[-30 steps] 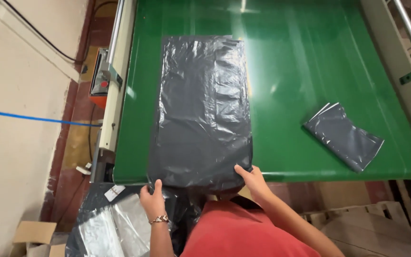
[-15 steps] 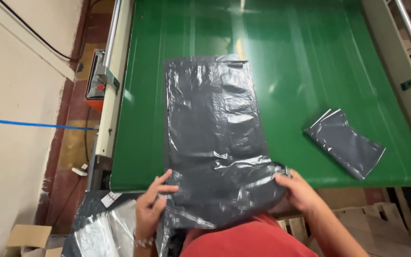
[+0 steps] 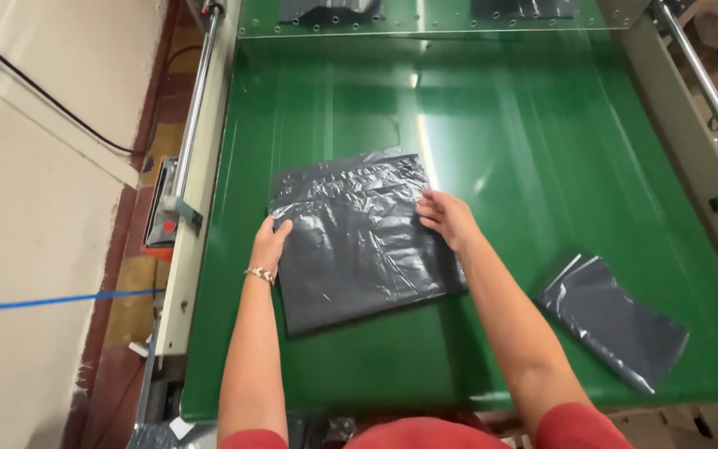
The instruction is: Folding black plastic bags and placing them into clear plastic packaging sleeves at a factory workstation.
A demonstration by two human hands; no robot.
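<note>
Dark grey plastic bag point(image 3: 359, 241), glossy and creased, folded to a rough rectangle, lies flat at centre of the smooth green worktop point(image 3: 525, 150). Left hand point(image 3: 270, 243), at its 9 o'clock edge, and right hand point(image 3: 449, 219), at 3 o'clock, press it with open, flat grips. A smaller folded grey bag point(image 3: 612, 320) lies at 4 o'clock.

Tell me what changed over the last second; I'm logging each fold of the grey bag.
The large grey plastic bag, earlier spread long with its near end over the belt's edge, is now folded shorter, wholly on the green belt. The left hand and right hand moved forward to press its side edges. The small folded bag stayed at the right.
</note>
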